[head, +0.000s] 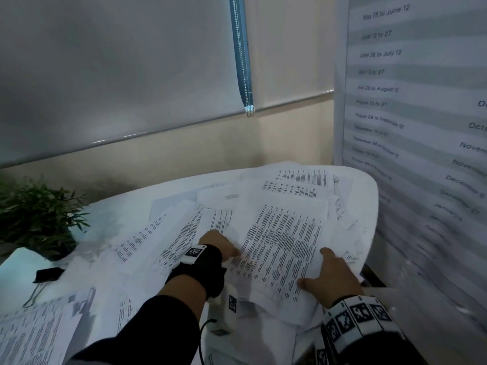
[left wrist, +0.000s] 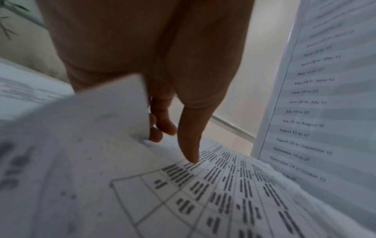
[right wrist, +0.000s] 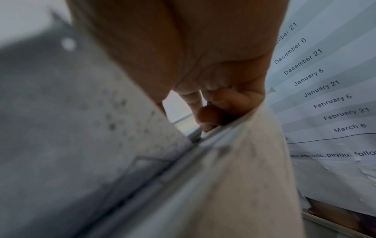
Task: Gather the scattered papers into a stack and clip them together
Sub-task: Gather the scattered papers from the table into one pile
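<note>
Paper sheets (head: 284, 248), thin, floppy and slippery, are lying scattered on the white table (head: 369, 196); I am pinching their edges with my right hand (head: 334, 275) while my left hand (head: 221, 245) is gripping one sheet's edge, forefinger pressing.

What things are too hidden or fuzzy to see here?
- Head view: words on the papers are too small and blurred.
- Head view: left hand fingertips hide under a sheet.
- Right wrist view: right hand fingertips tuck behind paper edges.
- Head view: the plant is cut off.
</note>
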`<state>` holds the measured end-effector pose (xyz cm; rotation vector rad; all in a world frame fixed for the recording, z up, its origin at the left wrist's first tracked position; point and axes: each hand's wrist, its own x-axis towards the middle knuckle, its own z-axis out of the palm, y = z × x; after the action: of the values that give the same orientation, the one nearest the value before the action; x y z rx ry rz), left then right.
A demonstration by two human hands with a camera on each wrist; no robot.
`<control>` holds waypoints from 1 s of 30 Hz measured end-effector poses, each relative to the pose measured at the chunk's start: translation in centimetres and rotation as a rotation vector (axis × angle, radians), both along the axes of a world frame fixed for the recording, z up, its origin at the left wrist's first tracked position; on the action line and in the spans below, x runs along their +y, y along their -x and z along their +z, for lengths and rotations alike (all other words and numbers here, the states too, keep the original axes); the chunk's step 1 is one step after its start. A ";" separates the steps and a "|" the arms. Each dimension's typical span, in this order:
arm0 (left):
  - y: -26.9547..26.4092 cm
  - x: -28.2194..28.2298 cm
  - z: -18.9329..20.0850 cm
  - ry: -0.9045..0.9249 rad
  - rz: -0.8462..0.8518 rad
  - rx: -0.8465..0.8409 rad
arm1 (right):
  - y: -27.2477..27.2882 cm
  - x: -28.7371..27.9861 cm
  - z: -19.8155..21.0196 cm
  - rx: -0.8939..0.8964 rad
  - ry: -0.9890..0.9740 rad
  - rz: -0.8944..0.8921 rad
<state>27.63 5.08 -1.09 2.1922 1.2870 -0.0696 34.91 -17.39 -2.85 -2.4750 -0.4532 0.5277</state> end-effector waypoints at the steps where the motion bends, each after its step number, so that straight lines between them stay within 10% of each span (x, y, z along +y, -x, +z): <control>1: 0.3 -0.1 -0.2 0.019 0.037 -0.035 | 0.0 0.0 0.0 0.002 0.008 0.004; 10: 1.9 -0.6 1.4 0.081 0.017 -0.131 | 0.0 -0.2 -0.2 -0.007 -0.015 0.014; 19: 7.0 -0.1 3.9 0.481 0.039 -0.907 | -0.4 0.7 0.3 0.090 -0.652 -0.069; 30: 12.3 0.4 4.4 0.491 -0.023 -0.960 | 2.4 3.3 3.7 0.248 -1.080 0.184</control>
<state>15.36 5.45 3.29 1.4785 0.5983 0.5362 32.52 -14.10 0.85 -1.3287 -0.6456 0.4721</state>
